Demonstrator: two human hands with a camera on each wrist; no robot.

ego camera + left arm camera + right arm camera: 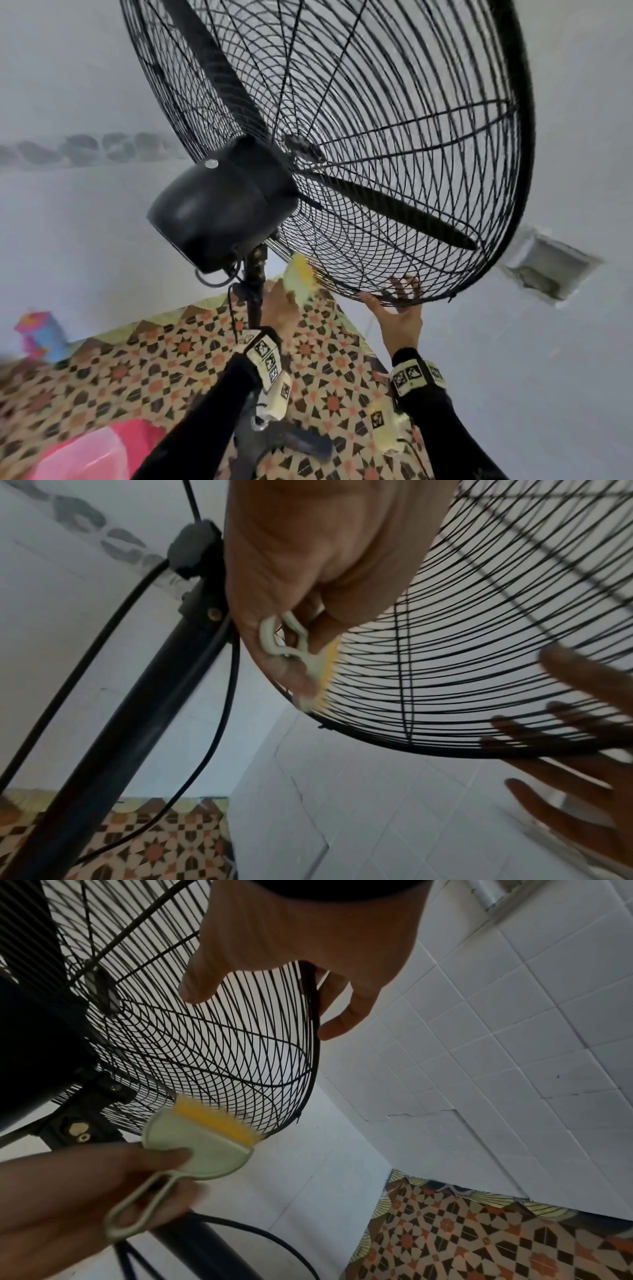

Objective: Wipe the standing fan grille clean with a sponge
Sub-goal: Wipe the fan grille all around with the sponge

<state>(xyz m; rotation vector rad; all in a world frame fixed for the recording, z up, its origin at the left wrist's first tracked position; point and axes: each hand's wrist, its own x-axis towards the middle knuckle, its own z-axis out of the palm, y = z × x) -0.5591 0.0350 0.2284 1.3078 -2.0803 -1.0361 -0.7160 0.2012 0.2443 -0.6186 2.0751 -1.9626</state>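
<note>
My left grip [85, 1191] pinches the sponge [205, 1139], its yellow side on the grille [394, 171] at 6 o'clock. My right grip [399, 318], maybe curled, holds the rim at 5 o'clock.

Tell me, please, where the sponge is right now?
The sponge is in the left hand, pressed against the grille low down, beside the pole.
</note>
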